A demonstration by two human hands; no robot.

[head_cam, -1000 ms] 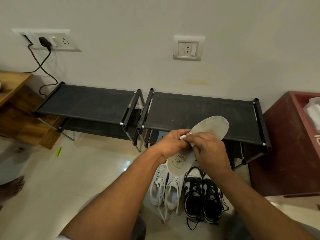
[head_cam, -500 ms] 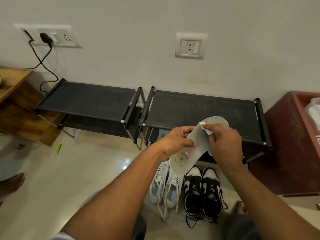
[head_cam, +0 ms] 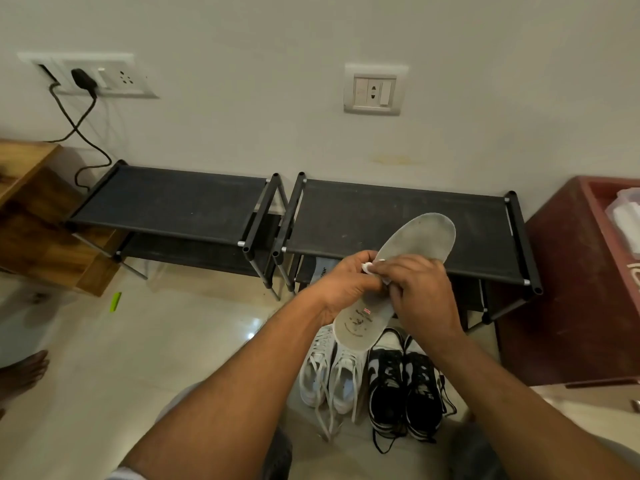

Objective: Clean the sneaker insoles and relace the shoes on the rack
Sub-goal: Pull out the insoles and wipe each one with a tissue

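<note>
The left hand [head_cam: 343, 284] grips the insole [head_cam: 420, 237] around its middle, fingers curled. The right hand [head_cam: 424, 294] pinches a small white wipe [head_cam: 367, 268] against it. The insole is held tilted above the white sneakers [head_cam: 329, 379] and black sneakers [head_cam: 405, 386] on the floor, in front of the rack [head_cam: 398, 213]. At the right, a red bin [head_cam: 568, 289] holds something white that cannot be made out.

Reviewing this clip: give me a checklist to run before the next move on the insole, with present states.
1. Left hand grip round the insole's middle: ok.
2. White wipe pinched in right hand, against the insole: ok.
3. Insole's toe end clean: cannot tell; it looks grey.
4. White sneakers laced up: not ok, laces trail on the floor.
5. Both pairs on the rack: not ok; white sneakers and black sneakers stand on the floor before it.
</note>
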